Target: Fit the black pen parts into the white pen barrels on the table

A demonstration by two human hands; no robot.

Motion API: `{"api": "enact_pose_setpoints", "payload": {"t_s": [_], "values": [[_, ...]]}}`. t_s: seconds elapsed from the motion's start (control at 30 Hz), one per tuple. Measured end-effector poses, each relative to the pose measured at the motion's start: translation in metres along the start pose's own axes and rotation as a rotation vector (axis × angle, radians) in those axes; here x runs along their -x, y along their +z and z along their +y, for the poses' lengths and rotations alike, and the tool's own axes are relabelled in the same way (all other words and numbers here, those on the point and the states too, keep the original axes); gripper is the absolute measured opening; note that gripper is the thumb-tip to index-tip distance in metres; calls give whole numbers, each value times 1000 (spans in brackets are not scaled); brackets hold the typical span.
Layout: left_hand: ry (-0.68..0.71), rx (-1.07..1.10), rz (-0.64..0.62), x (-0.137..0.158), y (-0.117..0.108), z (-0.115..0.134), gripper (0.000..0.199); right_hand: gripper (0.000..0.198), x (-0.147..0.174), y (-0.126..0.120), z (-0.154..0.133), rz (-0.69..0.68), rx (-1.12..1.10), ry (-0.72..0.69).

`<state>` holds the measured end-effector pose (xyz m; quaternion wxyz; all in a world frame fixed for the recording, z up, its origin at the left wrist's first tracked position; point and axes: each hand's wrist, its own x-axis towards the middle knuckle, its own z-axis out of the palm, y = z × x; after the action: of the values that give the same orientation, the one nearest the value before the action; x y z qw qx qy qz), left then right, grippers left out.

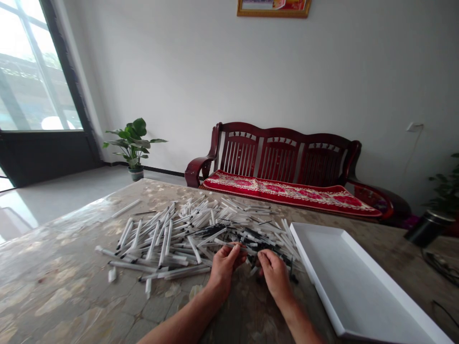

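Note:
My left hand [225, 265] is closed, with thumb and fingers pinching a translucent pen barrel [243, 248] that points toward the right hand. Close beside it, my right hand [274, 272] is also in a pinch; whatever is between those fingertips is too small to make out. Both hands are over the near edge of a wide heap of pen barrels [168, 239], whitish tubes, several with black ends. Black slender pen parts [258, 236] lie in the heap just beyond my fingers. Loose white caps [112, 274] rest at the heap's near left.
A shallow white tray [362, 282] stands right of the heap on the patterned tabletop [86, 296]. A black cylindrical container [428, 228] and dark cables [442, 267] are at the far right. Behind the table are a red wooden bench [279, 157] and a potted plant [134, 143].

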<state>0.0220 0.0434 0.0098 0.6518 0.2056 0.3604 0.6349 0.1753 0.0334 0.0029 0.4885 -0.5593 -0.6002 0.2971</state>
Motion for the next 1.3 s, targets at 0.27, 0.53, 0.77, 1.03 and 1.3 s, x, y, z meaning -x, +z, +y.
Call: {"api": "enact_pose_setpoints", "payload": {"t_s": [0.27,0.53,0.77,1.03,1.3], "values": [[-2,9,2,0,1,1,50,42,0,0,-4,21,-3,9],[-1,5,33,-1,2,0,51,30,-2,2,0,69,26,-55],[-6,38,89,-1,1,0,46,22,-4,-2,10,144,94,-188],[-13,9,63,1,1,1,45,27,-9,-10,16,167,222,-239],[-36,3,-5,5,5,-1,50,38,2,-10,-8,83,186,-117]]}}
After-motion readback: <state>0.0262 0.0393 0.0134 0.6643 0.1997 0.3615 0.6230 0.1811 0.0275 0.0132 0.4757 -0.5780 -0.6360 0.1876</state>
